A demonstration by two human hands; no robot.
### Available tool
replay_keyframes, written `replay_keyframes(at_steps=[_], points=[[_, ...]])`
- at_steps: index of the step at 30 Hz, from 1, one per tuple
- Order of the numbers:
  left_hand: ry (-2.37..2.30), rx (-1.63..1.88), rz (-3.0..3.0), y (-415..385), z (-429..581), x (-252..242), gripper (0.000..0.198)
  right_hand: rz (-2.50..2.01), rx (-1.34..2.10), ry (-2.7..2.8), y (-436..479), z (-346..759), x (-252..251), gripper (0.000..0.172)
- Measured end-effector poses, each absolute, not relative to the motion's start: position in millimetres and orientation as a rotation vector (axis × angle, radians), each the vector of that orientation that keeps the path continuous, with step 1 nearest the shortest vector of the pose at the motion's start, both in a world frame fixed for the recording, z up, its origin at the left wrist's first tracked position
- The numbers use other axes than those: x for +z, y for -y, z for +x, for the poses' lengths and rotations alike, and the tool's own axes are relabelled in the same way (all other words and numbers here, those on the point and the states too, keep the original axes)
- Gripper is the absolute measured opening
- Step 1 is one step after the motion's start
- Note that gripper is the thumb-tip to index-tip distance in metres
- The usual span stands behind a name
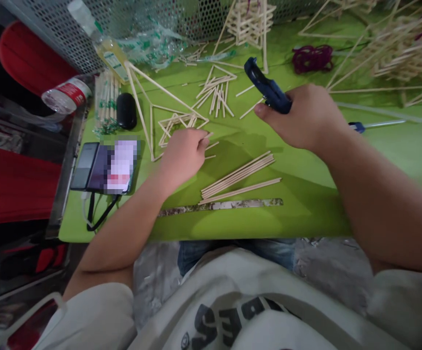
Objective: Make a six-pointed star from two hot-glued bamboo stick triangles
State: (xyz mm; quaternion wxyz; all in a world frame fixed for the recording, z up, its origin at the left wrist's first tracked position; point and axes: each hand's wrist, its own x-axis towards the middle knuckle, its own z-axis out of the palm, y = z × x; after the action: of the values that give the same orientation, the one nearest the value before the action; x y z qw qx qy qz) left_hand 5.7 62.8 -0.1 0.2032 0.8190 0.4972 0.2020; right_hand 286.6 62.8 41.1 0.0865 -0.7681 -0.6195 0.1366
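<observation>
Two hands work over the green table, which fills most of what I see. Toward its far right corner lie big stick lattices, too blurred to read. Nearer the left edge a stick triangle lies flat, with a loose pile of short offcuts beyond it. A bundle of long sticks sits close to the near edge, just behind a mottled strip. My right hand is clenched around the blue tool, its nose raised and pointing to the far edge. My left hand is curled beside the triangle, fingertips pinching a short stick low on the table. To do this well, I judge I should hold that stick steady and flat and bring the tool squarely to it, keeping my fingertips clear of its nose.
</observation>
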Motion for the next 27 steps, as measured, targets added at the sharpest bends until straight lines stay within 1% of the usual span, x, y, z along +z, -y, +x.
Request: replay_keyframes(at_steps=[5,8,11,13,15,19,21,24,27], points=[[-1.355,0.657,2.223,-69.6,-10.6,-5.3,0.047,-2.248,0.434,1.815,-62.7,288.5,38.5,0.056],[-1.349,0.692,2.223,-68.9,-15.4,-2.1,0.042,-2.235,0.416,1.818,-63.5,289.6,37.0,0.058],[-1.356,0.725,2.189,-59.8,-11.5,0.6,0.032,-2.256,0.424,1.805,-62.8,288.7,38.7,0.059],[-1.326,0.696,2.173,-49.1,-2.1,0.0,0.029,-2.263,0.434,1.81,-61.5,287.4,40.7,0.058],[-1.281,0.555,2.221,-36.5,11.7,-2.1,0.027,-2.256,0.435,1.827,-59.9,286.0,42.3,0.057],[-1.291,0.115,2.38,-14.4,39.7,-4.4,0.018,-2.235,0.423,1.876,-56.7,283.4,43.1,0.054],[-1.293,-0.034,2.451,-7.1,47.6,-3.8,0.019,-2.228,0.421,1.895,-55.3,282.1,42.9,0.053],[-1.234,-0.144,2.581,-0.4,51.0,-1.9,0.025,-2.217,0.419,1.918,-53.6,280.5,42.6,0.052],[-1.183,-0.194,2.669,2.2,51.6,0.4,0.027,-2.204,0.412,1.938,-52.5,279.5,41.8,0.051]])
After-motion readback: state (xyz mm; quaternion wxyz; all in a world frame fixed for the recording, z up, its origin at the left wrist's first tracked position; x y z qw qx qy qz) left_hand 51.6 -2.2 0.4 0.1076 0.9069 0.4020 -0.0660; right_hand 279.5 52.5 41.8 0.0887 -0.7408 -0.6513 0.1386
